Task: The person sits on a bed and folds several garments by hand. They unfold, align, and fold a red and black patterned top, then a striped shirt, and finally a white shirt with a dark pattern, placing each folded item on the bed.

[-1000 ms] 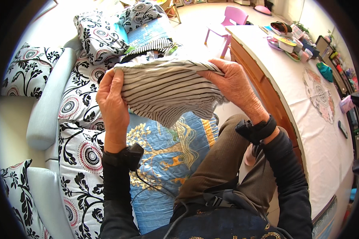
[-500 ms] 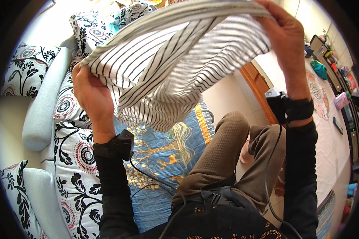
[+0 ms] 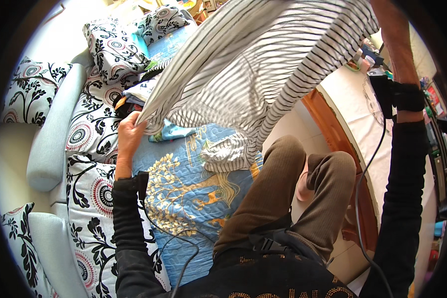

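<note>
A white shirt with thin dark stripes [image 3: 283,64] is stretched in the air between my two hands, above the sofa seat. My left hand [image 3: 129,133] is closed on its near left corner, with the fingers pinched on the cloth. At the upper right edge my right hand [image 3: 390,20] is raised at the shirt's other end; its fingers lie mostly beyond the picture, but the cloth runs taut to it. A bunched part of the shirt hangs low in the middle, over the blue quilted cover [image 3: 179,193].
Patterned cushions [image 3: 115,49] and pale blue armrests [image 3: 57,129] line the left. Other clothes [image 3: 139,94] lie in a heap beyond my left hand. On the right, a wooden table [image 3: 328,124] bears a white cloth [image 3: 352,99]. Cables hang from both wrists.
My hands have moved apart, the right one up and outward, the left one slightly lower. The shirt is spread wider and slanted, uncovering the clothes heap behind it.
</note>
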